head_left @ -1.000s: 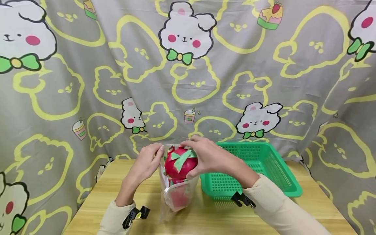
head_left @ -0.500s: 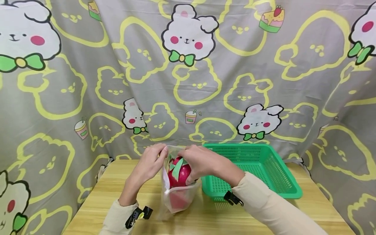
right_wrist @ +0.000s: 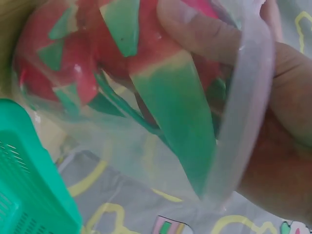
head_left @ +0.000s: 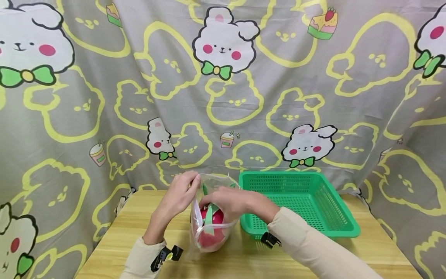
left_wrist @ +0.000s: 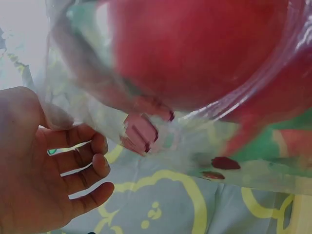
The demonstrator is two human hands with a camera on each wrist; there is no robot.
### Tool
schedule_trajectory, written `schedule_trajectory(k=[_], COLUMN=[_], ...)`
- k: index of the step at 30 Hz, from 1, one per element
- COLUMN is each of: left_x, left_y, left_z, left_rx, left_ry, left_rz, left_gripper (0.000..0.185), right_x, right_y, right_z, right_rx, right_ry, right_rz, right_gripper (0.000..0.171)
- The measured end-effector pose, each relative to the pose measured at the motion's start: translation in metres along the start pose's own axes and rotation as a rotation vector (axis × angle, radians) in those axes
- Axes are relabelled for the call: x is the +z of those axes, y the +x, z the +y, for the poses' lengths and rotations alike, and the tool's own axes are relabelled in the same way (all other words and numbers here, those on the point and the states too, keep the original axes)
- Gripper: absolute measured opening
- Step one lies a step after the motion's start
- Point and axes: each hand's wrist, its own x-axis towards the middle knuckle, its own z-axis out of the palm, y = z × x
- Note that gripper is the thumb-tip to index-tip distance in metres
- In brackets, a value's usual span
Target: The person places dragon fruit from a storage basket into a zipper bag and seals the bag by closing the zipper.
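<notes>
A clear plastic zip bag [head_left: 214, 248] stands on the table with its mouth held wide. My left hand [head_left: 181, 192] pinches the bag's left rim between thumb and fingers. Inside the bag, my right hand [head_left: 228, 201] grips a red dragon fruit [head_left: 216, 217] with green scales, fingers and thumb spread around it. The right wrist view shows the thumb lying on that fruit, and a second dragon fruit [right_wrist: 58, 73] deeper in the bag. Through the plastic, the left wrist view shows red fruit [left_wrist: 195, 48] close up, beside the left hand [left_wrist: 63, 165].
A green plastic basket [head_left: 331, 205] with perforated walls stands right of the bag, nothing seen in it. The wooden table [head_left: 118, 236] runs back to a grey cartoon-print curtain [head_left: 244, 97].
My right hand has moved down into the bag with the dragon fruit, from above the rim to inside. The left hand keeps its pinch on the bag's rim.
</notes>
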Motion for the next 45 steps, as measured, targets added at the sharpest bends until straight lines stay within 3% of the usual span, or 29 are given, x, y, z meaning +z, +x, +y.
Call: schedule_trajectory(k=[9,17,22,26,28,30,33,35,37,41,45], left_x=[0.003,0.003,0.000,-0.001,-0.002,-0.002,-0.002,-0.002,-0.002,-0.002,-0.001], left_y=[0.000,-0.002,-0.005,-0.005,-0.006,-0.006,-0.006,-0.006,-0.005,-0.007,-0.008], left_z=[0.002,-0.002,-0.007,-0.008,-0.010,-0.011,-0.013,-0.013,-0.013,-0.014,-0.014], left_rx=[0.029,0.002,-0.019,-0.014,-0.015,-0.015,-0.009,-0.002,-0.001,-0.010,-0.007], left_ry=[-0.014,-0.030,-0.041,-0.049,-0.050,-0.042,-0.031,-0.030,-0.033,-0.043,-0.046], left_rz=[0.004,0.026,0.033,0.033,0.031,0.029,0.029,0.031,0.030,0.024,0.025], left_gripper=[0.038,0.037,0.037,0.038,0.038,0.037,0.037,0.037,0.037,0.037,0.036], right_x=[0.011,0.013,0.013,0.009,0.005,0.003,0.002,0.004,0.007,0.013,0.015], right_y=[0.009,0.019,0.017,0.007,-0.001,-0.009,-0.016,-0.018,-0.018,-0.016,-0.013], right_z=[0.011,0.013,0.005,0.000,0.000,0.002,0.010,0.017,0.024,0.036,0.040], right_rx=[-0.001,0.006,0.001,0.082,0.085,0.066,0.027,0.057,0.114,0.207,0.243], right_ry=[0.066,0.075,0.016,0.001,0.004,-0.004,-0.096,-0.134,-0.144,-0.059,-0.014], right_rz=[-0.072,-0.135,-0.091,-0.032,0.029,0.156,0.483,0.686,0.802,0.801,0.794], right_gripper=[0.064,0.064,0.057,0.054,0.049,0.038,0.018,0.013,0.014,0.015,0.007])
